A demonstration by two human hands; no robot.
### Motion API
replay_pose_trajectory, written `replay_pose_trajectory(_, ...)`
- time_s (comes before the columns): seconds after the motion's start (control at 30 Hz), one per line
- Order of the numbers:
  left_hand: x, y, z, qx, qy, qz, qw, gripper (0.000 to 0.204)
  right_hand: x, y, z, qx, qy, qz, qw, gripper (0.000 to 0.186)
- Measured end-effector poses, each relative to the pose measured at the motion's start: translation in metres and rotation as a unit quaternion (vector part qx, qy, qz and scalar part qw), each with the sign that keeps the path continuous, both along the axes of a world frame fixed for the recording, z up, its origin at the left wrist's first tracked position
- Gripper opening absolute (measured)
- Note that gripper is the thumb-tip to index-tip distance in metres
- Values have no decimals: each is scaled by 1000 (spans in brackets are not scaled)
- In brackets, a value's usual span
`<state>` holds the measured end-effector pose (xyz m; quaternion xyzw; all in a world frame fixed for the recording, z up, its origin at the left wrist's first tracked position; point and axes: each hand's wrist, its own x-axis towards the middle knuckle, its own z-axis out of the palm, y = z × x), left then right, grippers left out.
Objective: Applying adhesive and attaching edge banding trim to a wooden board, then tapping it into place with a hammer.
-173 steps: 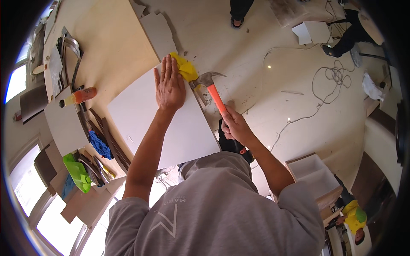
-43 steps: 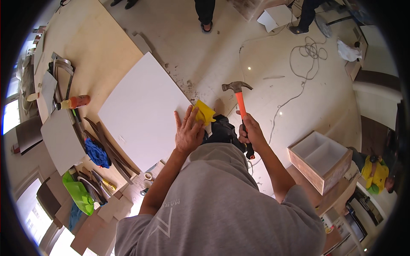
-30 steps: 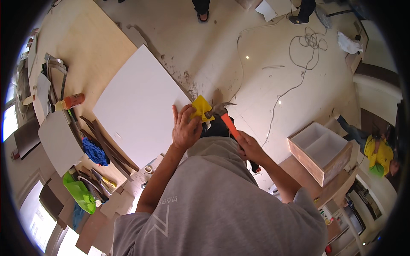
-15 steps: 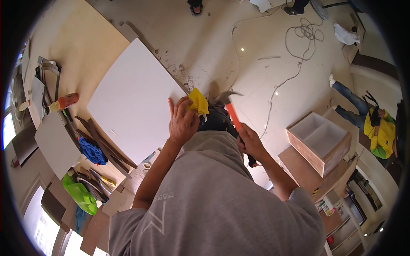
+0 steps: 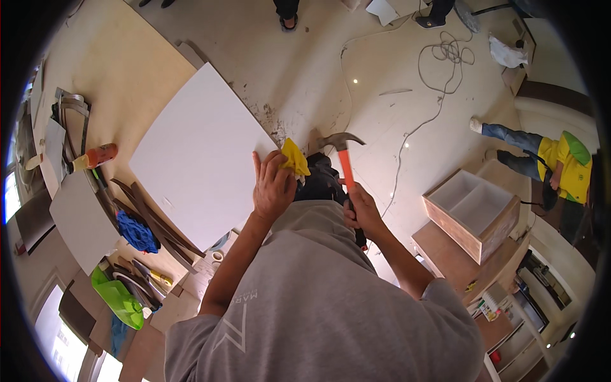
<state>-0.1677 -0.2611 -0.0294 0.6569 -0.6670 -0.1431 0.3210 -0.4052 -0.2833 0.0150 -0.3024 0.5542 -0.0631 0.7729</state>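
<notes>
A white board [image 5: 197, 159] lies at left on a larger wooden surface. My left hand [image 5: 275, 184] rests at its right edge, one finger stretched on the board and the others bent round a yellow cloth [image 5: 295, 159]. What lies under the cloth is hidden. In my right hand [image 5: 364, 210] is a claw hammer [image 5: 345, 167] with an orange and black handle, gripped near the handle's lower part. Its head stands raised, just right of the cloth and apart from it.
At left lie an orange-capped bottle [image 5: 102, 154], a blue cloth bundle [image 5: 137, 230], dark strips [image 5: 153, 219] and a green bag [image 5: 118, 299]. A two-compartment wooden box [image 5: 471, 213] stands at right. Cable [image 5: 407, 137] crosses the floor; a person in yellow [image 5: 563, 169] is at far right.
The hammer has shifted slightly, its head now more side-on and its handle more upright. My left hand keeps its place on the board. The person in yellow has turned and moved.
</notes>
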Motion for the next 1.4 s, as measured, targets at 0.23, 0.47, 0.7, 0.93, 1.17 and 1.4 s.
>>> replay_pose_trajectory(0.23,2,-13,-8,-2,49,9,999,13,25,-24,-3,-12,-35,-9,999,36)
replay_pose_trajectory(0.47,113,-112,-14,-80,-22,177,981,5,94,-110,-24,-100,-124,-6,987,34)
replay_pose_trajectory(0.7,185,-157,-18,-97,-82,242,962,8,171,-182,-36,-57,-177,51,981,27)
replay_pose_trajectory(0.93,145,-171,-17,-82,-53,228,969,9,189,-219,-48,-9,-211,53,976,31)
replay_pose_trajectory(1.17,146,-168,-15,-75,-85,222,968,11,169,-222,-48,-13,-192,23,981,35)
replay_pose_trajectory(1.4,145,-168,-14,-55,-86,211,972,16,176,-213,-52,-18,-181,96,979,39)
